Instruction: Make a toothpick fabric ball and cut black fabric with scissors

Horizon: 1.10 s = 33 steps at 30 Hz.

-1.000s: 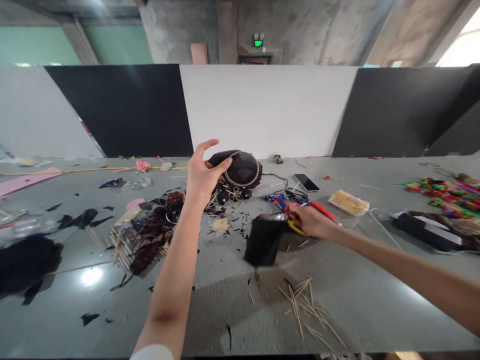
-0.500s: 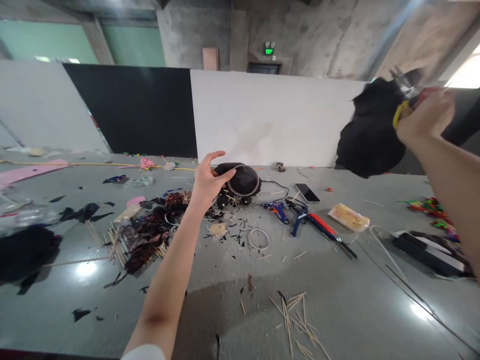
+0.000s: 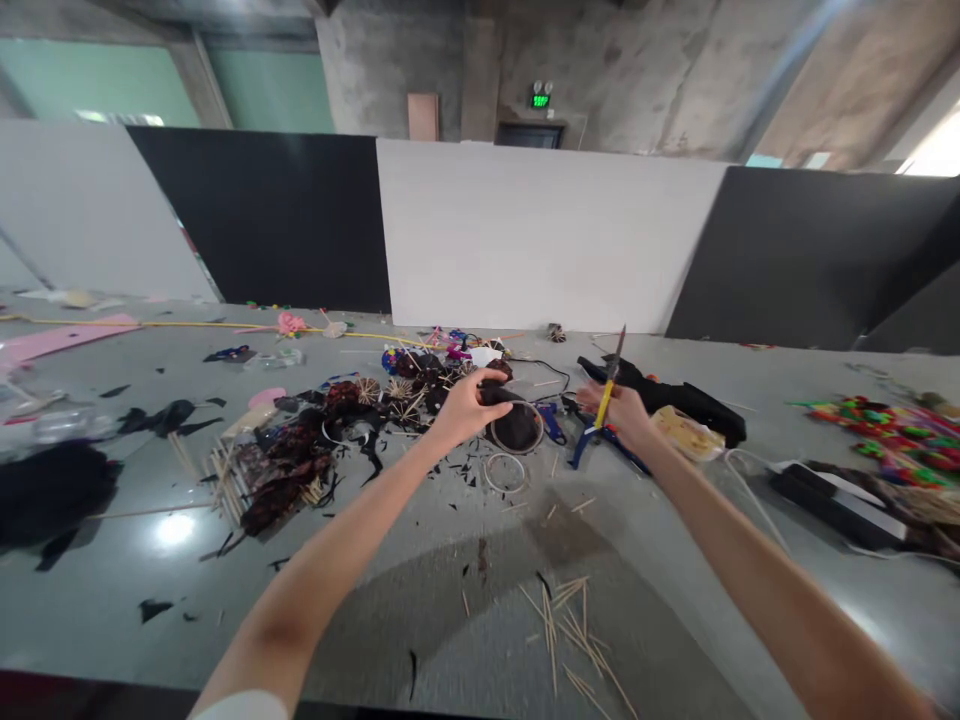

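Observation:
My left hand [image 3: 469, 412] grips a ring covered with black cloth [image 3: 517, 427], its thumb and fingers pinched on the upper left rim. A thin bare hoop [image 3: 506, 473] lies on the table just below it. Off to the right, my right hand [image 3: 626, 415] is closed around scissors with a yellow handle [image 3: 606, 395]; their pointed blade sticks upward. Beyond that hand a piece of black cloth [image 3: 694, 402] rests on the table, partly over a yellowish packet [image 3: 686, 433]. Blue glue guns [image 3: 581, 447] lie partly hidden beside my right hand.
Loose thin sticks [image 3: 577, 625] lie near the front. Dark clumps with sticks [image 3: 289, 465] and black cloth [image 3: 56, 500] are on the left. Colourful pieces [image 3: 892, 440] and a black and white box [image 3: 840, 510] lie right. A white panel [image 3: 547, 235] stands behind.
My right hand has come down from the upper right with the scissors, and the black cloth now lies on the table, covering the phone. My left hand and the covered ring moved right and lower.

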{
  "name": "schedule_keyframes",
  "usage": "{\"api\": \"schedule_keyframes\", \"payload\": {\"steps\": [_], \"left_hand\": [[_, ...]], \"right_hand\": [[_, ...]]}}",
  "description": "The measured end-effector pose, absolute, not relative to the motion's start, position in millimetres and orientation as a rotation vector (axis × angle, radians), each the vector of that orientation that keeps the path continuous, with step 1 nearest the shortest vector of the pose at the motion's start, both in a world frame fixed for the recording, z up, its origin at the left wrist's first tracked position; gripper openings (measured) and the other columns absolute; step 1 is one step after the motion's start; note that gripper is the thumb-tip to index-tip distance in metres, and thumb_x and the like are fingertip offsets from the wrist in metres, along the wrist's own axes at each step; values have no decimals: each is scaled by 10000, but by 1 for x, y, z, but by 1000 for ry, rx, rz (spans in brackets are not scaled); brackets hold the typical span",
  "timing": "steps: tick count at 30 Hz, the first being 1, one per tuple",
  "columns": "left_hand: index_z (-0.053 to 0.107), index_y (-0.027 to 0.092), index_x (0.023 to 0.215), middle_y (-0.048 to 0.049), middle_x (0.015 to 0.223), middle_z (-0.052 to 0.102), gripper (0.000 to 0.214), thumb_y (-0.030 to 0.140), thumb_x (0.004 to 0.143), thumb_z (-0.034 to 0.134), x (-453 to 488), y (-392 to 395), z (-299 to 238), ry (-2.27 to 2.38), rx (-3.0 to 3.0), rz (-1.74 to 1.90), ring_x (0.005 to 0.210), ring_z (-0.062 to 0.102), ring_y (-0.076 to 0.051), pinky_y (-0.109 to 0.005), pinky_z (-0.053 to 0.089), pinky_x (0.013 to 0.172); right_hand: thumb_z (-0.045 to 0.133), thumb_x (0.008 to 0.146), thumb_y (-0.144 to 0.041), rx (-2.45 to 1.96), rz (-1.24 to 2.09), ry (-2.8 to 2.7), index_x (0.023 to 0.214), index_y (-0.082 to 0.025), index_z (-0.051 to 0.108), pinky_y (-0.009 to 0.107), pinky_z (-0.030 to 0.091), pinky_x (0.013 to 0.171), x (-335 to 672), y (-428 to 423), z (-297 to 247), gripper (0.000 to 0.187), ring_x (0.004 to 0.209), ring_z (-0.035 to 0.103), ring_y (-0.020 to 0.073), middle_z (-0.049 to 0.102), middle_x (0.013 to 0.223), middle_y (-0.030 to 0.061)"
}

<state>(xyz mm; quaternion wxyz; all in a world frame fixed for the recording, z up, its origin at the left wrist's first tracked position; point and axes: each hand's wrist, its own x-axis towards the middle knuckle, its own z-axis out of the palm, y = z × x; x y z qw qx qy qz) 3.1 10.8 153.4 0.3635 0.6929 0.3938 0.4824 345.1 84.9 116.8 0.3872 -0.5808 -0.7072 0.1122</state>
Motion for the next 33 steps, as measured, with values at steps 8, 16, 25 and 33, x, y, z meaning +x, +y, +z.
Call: {"api": "schedule_keyframes", "payload": {"steps": [8,16,25,33], "left_hand": [[663,219,1204,-37,938,726,459,367,793,802,15,-55,60,1157,1550,1200,718,653,-176,-264,493,643],[599,217,1205,-27,900,724,528,420,773,827,20,-83,29,998,1315,1229,795,685,-202,-293,542,713],[654,194,1157,7,746,680,525,430,738,864,14,-87,29,1050,1271,1276,666,629,-160,-244,494,613],[771,122,907,-80,915,780,465,370,576,983,21,-70,15,756,840,1296,803,703,-180,-285,551,802]], "right_hand": [[876,632,-629,-1082,1227,-1470,724,-223,555,379,578,794,240,-30,64,525,886,719,255,748,853,70],[892,619,-534,-1063,1262,-1596,799,-223,589,316,503,729,224,-61,33,470,753,598,189,627,752,-12],[946,536,-510,-1051,1361,-1540,694,-212,447,232,292,565,232,-58,38,603,586,359,80,415,630,-85],[935,536,-584,-1010,1161,-1515,658,-215,434,259,307,594,231,-57,43,634,623,363,99,425,663,-61]]}}
